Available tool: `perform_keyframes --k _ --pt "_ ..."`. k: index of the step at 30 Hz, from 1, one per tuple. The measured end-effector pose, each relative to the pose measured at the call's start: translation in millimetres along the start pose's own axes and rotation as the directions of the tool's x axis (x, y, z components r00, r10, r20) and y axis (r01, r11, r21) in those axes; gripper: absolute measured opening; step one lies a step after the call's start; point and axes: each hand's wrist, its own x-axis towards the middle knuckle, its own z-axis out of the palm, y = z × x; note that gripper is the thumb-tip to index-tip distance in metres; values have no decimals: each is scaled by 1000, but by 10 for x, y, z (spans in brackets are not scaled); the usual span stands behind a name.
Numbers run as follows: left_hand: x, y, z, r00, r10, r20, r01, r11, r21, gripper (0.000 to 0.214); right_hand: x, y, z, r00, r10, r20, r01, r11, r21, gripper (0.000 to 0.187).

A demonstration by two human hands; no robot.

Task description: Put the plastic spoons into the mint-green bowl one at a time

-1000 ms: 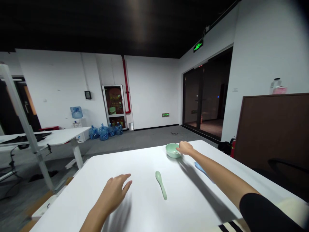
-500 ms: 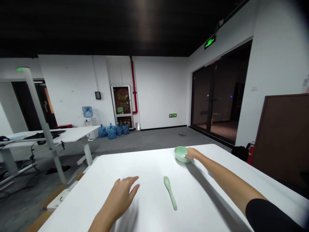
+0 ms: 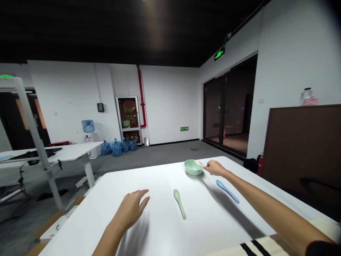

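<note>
A pale green bowl stands upright near the far edge of the white table. At its right rim, my right hand pinches a cream-coloured spoon, whose head shows over the bowl. My fingers hide most of its handle. Closer to me lies a green spoon, its head pointing away. A blue spoon rests on the table beside my right forearm. Over the left part of the table, my left hand is held with fingers apart and nothing in it.
A cream cloth with black stripes lies at the near right edge. A brown partition stands beyond the table's right side. Another white table, a water dispenser and several blue water bottles are farther off at left.
The view has turned right, bringing the blue spoon and striped cloth into sight. My right hand has drawn back from inside the bowl to its right rim, and the cream spoon now shows.
</note>
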Motion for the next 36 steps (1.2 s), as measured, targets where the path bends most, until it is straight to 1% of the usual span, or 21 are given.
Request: perform_keyframes --k 5,9,12,15,20,27,33,36 --pt "-33 -14 -12 1000 3 -2 -3 1000 21 51 -376 293 -105 999 22 -34 -22 1000 -6 29" --pt "-58 -24 -19 1000 -9 -10 10 1000 22 51 -553 568 -21 997 72 -19 -73 996 -59 28" --pt "-67 -30 -11 1000 -11 -9 11 1000 7 51 -581 802 113 994 113 1 -112 988 -110 25" --pt "-69 -28 4 1000 -13 -6 13 1000 -4 52 -533 1039 228 988 154 27 -148 977 -154 23" --pt "-73 -1 21 1000 -10 12 10 1000 0 52 -472 1332 311 972 228 49 -216 959 -181 22" --pt "-71 -31 52 1000 -5 12 5 1000 -5 53 -475 1517 383 949 294 114 -269 944 -193 27" --pt "-54 -52 66 1000 -1 1 1 1000 -10 52 -467 1543 424 955 285 77 -263 940 -217 28" --pt "-47 -51 65 1000 2 0 -2 1000 -12 52 -476 1536 434 952 294 90 -268 937 -222 29"
